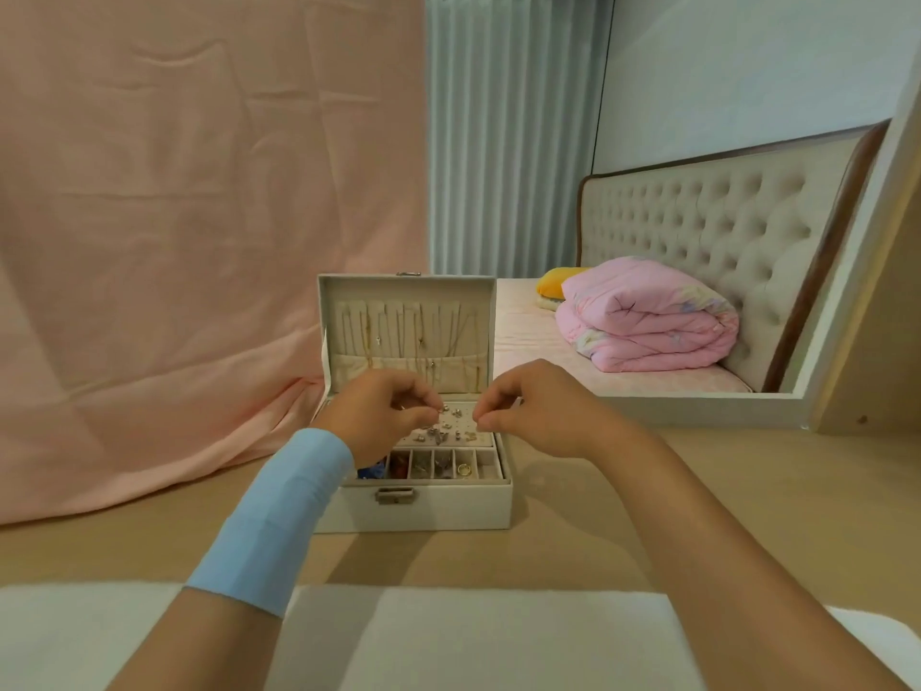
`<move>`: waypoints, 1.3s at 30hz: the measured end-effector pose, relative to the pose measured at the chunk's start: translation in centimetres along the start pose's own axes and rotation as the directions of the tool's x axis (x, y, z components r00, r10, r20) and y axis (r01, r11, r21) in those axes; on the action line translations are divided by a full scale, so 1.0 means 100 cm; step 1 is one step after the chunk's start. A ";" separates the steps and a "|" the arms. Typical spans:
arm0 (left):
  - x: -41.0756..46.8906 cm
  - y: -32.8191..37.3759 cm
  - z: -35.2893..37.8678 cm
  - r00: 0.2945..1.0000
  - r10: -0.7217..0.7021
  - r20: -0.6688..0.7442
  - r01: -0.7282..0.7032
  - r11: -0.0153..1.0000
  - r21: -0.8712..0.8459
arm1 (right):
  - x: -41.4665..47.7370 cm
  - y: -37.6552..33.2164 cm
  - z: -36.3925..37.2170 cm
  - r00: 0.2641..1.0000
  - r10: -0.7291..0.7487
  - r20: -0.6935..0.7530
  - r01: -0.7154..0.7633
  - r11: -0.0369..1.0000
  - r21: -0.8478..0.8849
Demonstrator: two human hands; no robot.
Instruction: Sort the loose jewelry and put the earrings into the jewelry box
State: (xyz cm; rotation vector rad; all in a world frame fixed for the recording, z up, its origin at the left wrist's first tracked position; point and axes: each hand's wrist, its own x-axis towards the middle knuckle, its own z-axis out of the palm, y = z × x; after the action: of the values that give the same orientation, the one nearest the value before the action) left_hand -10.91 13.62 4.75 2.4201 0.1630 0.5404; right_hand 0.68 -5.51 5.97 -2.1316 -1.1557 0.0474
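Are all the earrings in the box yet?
Several small metal earrings sit on the holed panel of the open cream jewelry box. The left hand pinches a small metal piece and the right hand a tiny piece, too small to identify. Those still need placing.

Both arms reach forward, the hands close together at the same height, knuckles up, fingertips turned toward each other with a small gap between. The left hand [383,416] is curled, thumb meeting forefinger, and pinches a tiny metal piece [401,406] that glints under the fingers. A light blue band [279,516] wraps the left forearm from the wrist back toward the elbow. The right hand [538,411] is curled likewise, thumb and forefinger tips pressed together; whether they hold anything is too small to tell. The right forearm is bare.
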 end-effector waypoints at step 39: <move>0.007 -0.002 0.044 0.999 -0.035 0.039 0.038 0.996 -0.082 | -0.007 0.021 0.014 0.975 0.177 0.132 -0.173 0.984 -0.039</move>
State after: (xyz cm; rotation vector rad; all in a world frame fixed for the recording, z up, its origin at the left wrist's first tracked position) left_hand -8.42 11.46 1.74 2.3402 0.1652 0.4758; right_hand 1.28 -6.02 3.41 -2.2787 -1.0457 0.2615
